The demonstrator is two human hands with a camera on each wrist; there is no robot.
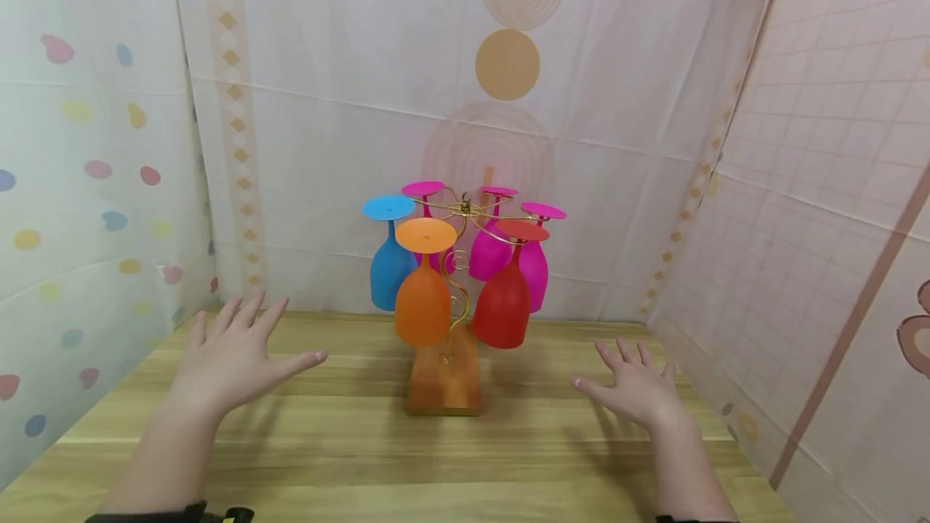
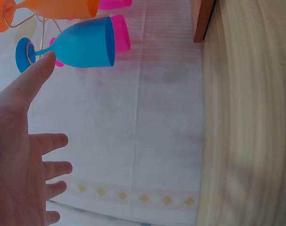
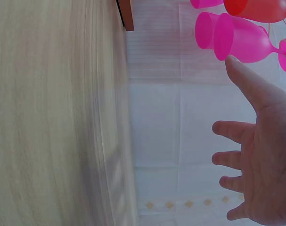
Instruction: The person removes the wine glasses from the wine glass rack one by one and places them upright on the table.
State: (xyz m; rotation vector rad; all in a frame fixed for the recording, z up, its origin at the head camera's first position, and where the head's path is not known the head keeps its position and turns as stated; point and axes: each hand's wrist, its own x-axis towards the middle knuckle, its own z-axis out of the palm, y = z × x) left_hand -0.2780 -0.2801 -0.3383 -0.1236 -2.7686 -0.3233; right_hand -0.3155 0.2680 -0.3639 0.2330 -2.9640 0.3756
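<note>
A gold wire glass rack (image 1: pixel 466 208) on a wooden base (image 1: pixel 445 382) stands mid-table, with several plastic wine glasses hanging upside down by their feet. An orange glass (image 1: pixel 424 305) and a red glass (image 1: pixel 503 305) hang at the front. To the left is a blue glass (image 1: pixel 391 273); pink glasses (image 1: pixel 536 269) hang at the right and back. My left hand (image 1: pixel 236 361) is held over the table left of the rack, fingers spread, holding nothing. On the other side my right hand (image 1: pixel 635 386) is likewise spread and touches no glass.
The wooden table (image 1: pixel 327 458) reaches to a patterned cloth (image 1: pixel 327 144) behind it. A dotted cloth (image 1: pixel 87 208) hangs on the left, and a grid-patterned one (image 1: pixel 821 208) on the right.
</note>
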